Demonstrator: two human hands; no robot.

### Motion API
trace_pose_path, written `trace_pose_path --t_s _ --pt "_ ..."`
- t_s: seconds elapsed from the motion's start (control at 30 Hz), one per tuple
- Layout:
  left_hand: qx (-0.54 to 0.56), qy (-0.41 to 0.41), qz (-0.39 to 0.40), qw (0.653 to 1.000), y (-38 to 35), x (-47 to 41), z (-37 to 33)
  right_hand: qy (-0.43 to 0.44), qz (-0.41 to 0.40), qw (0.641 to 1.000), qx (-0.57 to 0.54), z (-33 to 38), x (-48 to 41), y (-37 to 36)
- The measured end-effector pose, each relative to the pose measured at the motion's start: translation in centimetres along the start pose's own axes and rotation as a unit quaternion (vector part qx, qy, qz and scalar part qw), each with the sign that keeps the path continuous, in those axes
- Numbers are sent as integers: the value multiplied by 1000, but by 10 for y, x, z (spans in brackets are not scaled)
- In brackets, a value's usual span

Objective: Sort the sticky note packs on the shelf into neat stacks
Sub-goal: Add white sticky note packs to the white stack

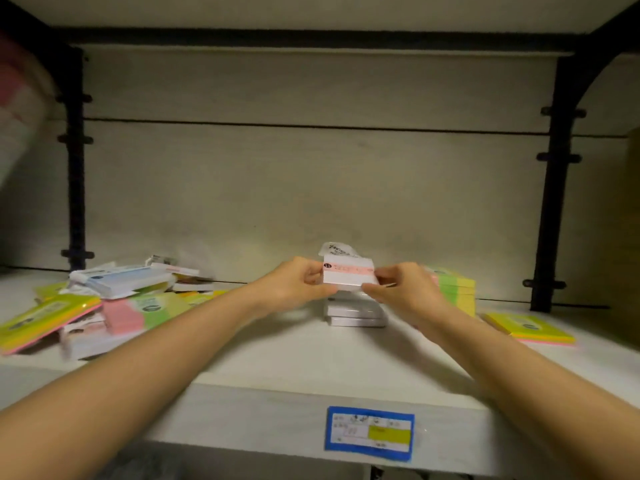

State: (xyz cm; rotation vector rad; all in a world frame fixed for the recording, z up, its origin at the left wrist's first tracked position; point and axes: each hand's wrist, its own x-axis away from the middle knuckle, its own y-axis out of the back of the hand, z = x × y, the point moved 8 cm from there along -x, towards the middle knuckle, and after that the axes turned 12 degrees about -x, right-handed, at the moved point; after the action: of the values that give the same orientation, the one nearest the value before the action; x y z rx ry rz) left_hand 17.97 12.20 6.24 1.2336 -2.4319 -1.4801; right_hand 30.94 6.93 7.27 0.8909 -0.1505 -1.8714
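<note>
Jumbled packs left on shelf, held pack over centre stack, lone pack right.

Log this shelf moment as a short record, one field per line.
held item: white pack with a pink band
left grip: left hand pinches its left end
right grip: right hand pinches its right end
below it: white stack, mid-shelf
left side: jumbled pile of mixed-colour packs, unsorted
right side: yellow-green stack behind the right hand; yellow pack lying flat, alone
shelf edge: blue-bordered label
</note>
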Motion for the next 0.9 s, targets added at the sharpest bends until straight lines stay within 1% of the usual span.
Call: trace_pose_path --t_s 0.1,0.2,0.27,0.33,0.4,0.57,0.7,0.8,0.87,0.9 --pt "-19 10 18 1000 -15 -5 9 14 -37 994 99 -1 -4 1" --pt "-62 16 1 998 -15 -8 13 -16 -12 990 137 -12 -6 -6" --pt "-98 31 11 995 -18 -9 18 -25 4 985 168 -18 -6 -10" --pt "-166 50 16 985 -21 -10 24 -16 17 978 209 -21 -6 -14" --pt "-208 62 10 976 -22 -10 25 -4 21 971 237 -23 -6 -17" --pt "-275 57 7 960 -24 -4 13 13 46 959 281 -25 -5 -22" --pt "-275 79 35 958 -25 1 11 21 66 949 306 -17 2 -23" --pt "-289 81 18 954 -10 4 5 70 45 942 325 7 11 -22" --pt "-294 79 -4 952 14 7 4 107 31 946 305 29 14 -24" --pt "-286 85 -10 954 28 9 9 110 37 951 287 40 13 -28"
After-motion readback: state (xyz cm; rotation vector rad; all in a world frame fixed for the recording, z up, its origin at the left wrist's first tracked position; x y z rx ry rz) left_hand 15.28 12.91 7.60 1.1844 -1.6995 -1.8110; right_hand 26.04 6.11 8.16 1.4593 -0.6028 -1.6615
